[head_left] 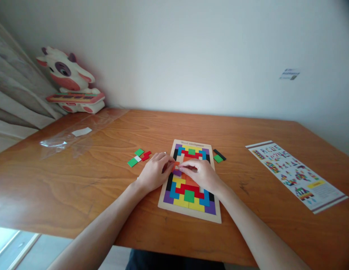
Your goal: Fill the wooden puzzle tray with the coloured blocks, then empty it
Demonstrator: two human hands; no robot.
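Note:
A wooden puzzle board (188,214) with coloured block pieces lies in front of me, tilted slightly. Over its left half, my left hand (156,170) and my right hand (201,175) meet with fingertips pinched. Between them is a small orange puzzle piece (176,164), partly hidden by the fingers. A purple piece (177,173) shows just below the fingertips. Red, green, yellow, blue and black pieces fill much of the board's two ends. My right hand covers part of the middle of the board.
Loose green pieces (133,162) and a red piece (146,155) lie left of the board. A black piece (220,154) and a green one sit at its right. A printed sheet (297,176), clear plastic wrapping (59,142) and a cow toy keyboard (75,98) are further out.

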